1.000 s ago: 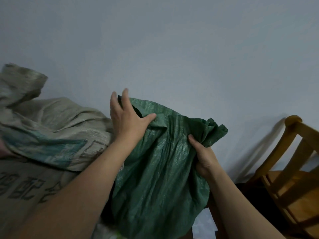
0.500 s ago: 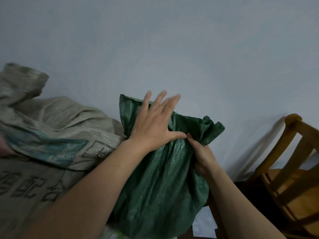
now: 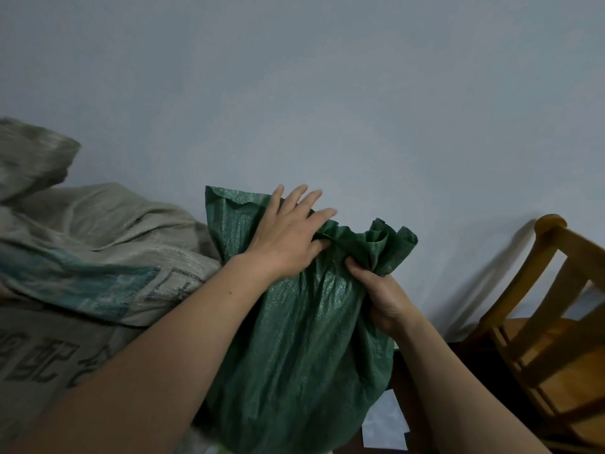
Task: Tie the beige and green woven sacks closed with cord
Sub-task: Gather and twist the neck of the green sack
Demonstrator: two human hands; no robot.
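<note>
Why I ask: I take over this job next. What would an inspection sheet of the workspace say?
Surface: hidden beneath the sacks.
Job's things: green sack upright, its mouth gathered into pleats on the right side, its left corner standing ungathered; beige sack slumped beside it on the left, printed side showing; cord: nothing seen.
Clutter: white sheet low beside the green sack.
Grippers: left hand lies with straight fingers on the green sack's top; right hand grips the gathered pleats.
Cables: nothing seen.
Surroundings: plain wall behind; wooden chair at the right.
</note>
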